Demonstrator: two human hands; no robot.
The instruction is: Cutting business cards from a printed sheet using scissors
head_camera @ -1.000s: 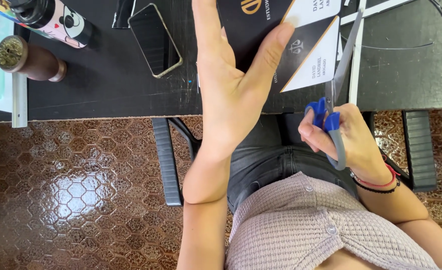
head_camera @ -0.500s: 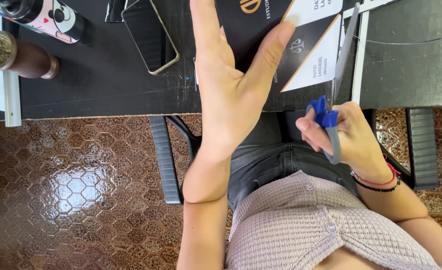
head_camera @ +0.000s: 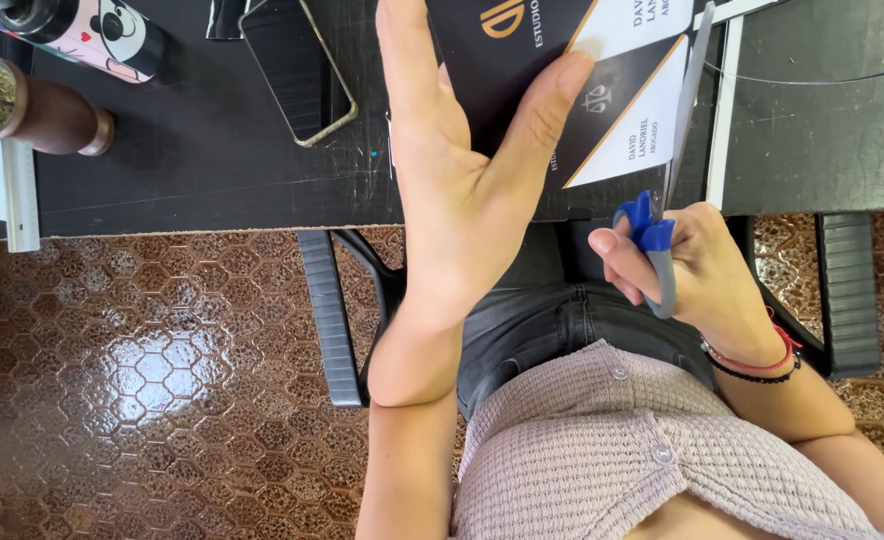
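- 2 hands are working at the desk [head_camera: 212,170] edge.
- Left hand [head_camera: 467,190] is lying open, pressing the black card [head_camera: 522,60].
- Right hand [head_camera: 697,265] is gripping blue scissors [head_camera: 662,215], blades alongside the card.

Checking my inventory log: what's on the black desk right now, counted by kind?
Printed card sheet: 1
Scissors: 1
Phone: 1
Wooden cup: 1
Bottle: 1
White strip: 1
Total: 6

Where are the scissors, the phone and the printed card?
scissors [head_camera: 652,235]: head view, on the blue handle.
phone [head_camera: 294,68]: head view, middle of the dark screen.
printed card [head_camera: 634,125]: head view, on its white corner.
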